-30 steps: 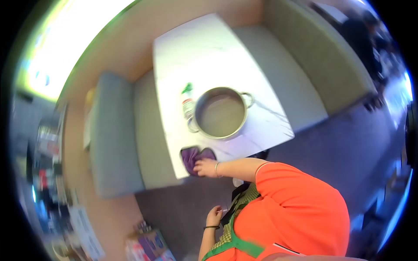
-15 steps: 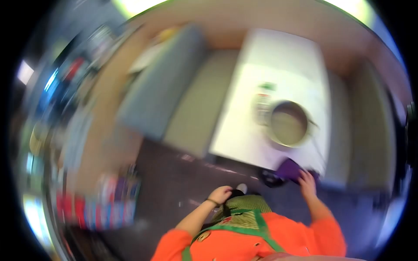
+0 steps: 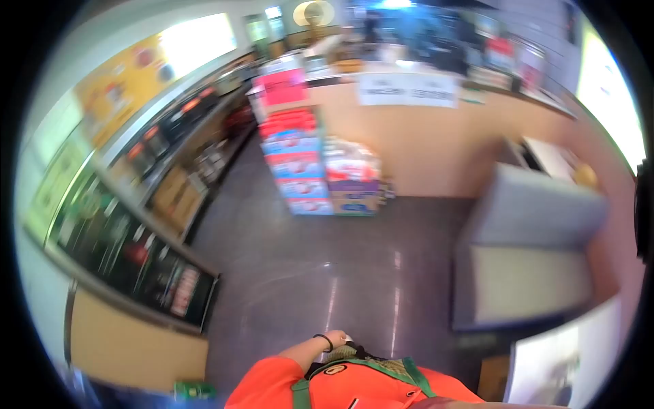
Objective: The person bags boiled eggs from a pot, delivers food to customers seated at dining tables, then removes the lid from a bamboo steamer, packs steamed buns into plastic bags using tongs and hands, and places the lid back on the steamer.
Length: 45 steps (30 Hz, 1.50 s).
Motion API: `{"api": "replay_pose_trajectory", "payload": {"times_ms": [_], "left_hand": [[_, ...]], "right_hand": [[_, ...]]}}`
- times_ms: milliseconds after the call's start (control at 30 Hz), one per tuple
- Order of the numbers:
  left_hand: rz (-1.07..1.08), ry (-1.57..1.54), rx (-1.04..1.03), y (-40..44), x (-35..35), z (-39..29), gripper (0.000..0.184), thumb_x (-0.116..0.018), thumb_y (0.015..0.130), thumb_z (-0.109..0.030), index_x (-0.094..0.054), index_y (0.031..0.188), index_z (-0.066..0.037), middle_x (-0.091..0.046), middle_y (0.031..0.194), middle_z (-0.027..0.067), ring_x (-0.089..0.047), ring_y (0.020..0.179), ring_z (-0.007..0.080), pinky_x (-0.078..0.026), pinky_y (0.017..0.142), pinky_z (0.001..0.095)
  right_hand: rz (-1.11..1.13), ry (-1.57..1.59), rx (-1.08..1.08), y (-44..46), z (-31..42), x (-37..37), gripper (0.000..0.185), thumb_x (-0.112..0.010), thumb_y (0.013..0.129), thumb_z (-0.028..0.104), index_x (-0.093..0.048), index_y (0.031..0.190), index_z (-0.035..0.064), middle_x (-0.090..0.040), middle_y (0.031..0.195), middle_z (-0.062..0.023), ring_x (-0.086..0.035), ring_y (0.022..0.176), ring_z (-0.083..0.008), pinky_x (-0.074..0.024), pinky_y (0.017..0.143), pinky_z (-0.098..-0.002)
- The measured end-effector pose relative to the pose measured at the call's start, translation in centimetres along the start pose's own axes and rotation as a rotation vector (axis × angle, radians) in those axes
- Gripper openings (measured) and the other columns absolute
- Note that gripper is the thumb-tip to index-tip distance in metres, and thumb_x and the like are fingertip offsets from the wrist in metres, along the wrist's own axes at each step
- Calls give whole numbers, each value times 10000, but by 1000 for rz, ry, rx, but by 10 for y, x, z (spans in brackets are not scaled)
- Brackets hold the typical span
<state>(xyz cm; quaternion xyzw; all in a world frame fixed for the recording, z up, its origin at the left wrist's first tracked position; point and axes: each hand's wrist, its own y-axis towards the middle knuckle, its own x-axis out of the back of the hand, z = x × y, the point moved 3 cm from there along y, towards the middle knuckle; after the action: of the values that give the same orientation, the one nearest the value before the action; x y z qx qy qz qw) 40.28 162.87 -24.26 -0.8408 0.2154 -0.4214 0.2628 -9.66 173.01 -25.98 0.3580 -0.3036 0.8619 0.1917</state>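
Observation:
My left hand [image 3: 336, 339] is low in the middle of the view, close to the green-edged apron [image 3: 402, 368] over my orange shirt. A dark band circles its wrist. The fingers are small and partly hidden against the apron, so their pose is unclear. My right hand is out of the picture, and no purple cloth shows. At the lower right the white table [image 3: 565, 365] is cut by the edge of the view.
A grey bench [image 3: 531, 273] stands at the right. Stacked red and blue boxes [image 3: 296, 167] and a carton [image 3: 354, 201] sit before a wooden counter [image 3: 422, 150]. A glass-front fridge [image 3: 129, 245] and shelves line the left. Dark floor [image 3: 327, 266] lies between.
The view has swung left from the table to the counter and fridge. The pot, spray bottle, purple cloth and my right hand have left the view.

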Motion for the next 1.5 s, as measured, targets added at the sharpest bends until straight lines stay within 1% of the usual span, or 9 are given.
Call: {"api": "replay_pose_trajectory", "payload": {"times_ms": [100,200,267,400,700,1033,1200,1433,1500], "left_hand": [[138,293,-15,-10,38,91,249,-503,725,-266,-602,822,-60,-615,817,155,-576,728,320,-444,661,395],[-228,66,144,-37,87,167,250,-509,716,-272,-608,828,-71,-611,807,162,-572,710,326,-444,651,398],[202,88,196,-42,108,204,291,-501,748,-295,-602,916,-79,-609,885,151,-576,762,312,-450,699,382],[481,-635,525,-115,139,179,253,-496,750,-222,-628,900,-67,-631,863,134,-599,741,292,-486,644,433],[123,-853,665,-70,250,266,259,-499,753,-228,-609,922,-66,-622,887,145,-592,783,298,-483,668,420],[-326,-846,698,10,501,471,268,-503,757,-235,-588,946,-65,-613,915,158,-585,828,306,-479,695,406],[-288,-693,561,65,643,587,274,-504,759,-238,-577,958,-65,-608,928,165,-581,851,309,-477,708,399],[40,248,108,177,961,625,366,-556,739,-309,-559,1005,-57,-562,983,185,-515,943,362,-439,771,407],[-293,279,94,223,1059,612,339,-558,754,-287,-557,988,-42,-573,955,168,-540,912,331,-446,766,396]], "right_hand": [[323,-130,196,18,130,-84,390,-515,745,138,-451,1104,-2,-549,1009,-225,-541,922,-332,-419,810,-387],[509,-207,339,22,245,-155,397,-528,732,144,-449,1097,11,-554,996,-227,-551,904,-337,-429,790,-392],[597,-236,424,27,330,-191,401,-536,723,149,-447,1092,19,-558,987,-229,-557,892,-340,-437,778,-396],[785,-235,447,23,499,-263,353,-539,706,118,-480,1042,28,-575,952,-215,-570,868,-340,-446,755,-385],[1005,-690,916,73,751,-515,350,-543,685,168,-558,1022,74,-588,971,-162,-543,954,-305,-425,830,-367],[1046,-478,1168,-7,998,-757,300,-531,704,176,-561,982,67,-584,942,-173,-540,916,-333,-429,793,-385],[1075,-478,791,-56,1078,-835,309,-552,695,218,-594,983,113,-598,975,-138,-566,920,-268,-437,809,-352],[931,-219,939,-94,1238,-931,363,-519,722,226,-547,1051,74,-584,959,-170,-555,885,-326,-433,800,-390],[751,-220,997,-78,1269,-981,367,-513,710,218,-554,1044,72,-589,923,-168,-546,845,-355,-433,784,-406]]}}
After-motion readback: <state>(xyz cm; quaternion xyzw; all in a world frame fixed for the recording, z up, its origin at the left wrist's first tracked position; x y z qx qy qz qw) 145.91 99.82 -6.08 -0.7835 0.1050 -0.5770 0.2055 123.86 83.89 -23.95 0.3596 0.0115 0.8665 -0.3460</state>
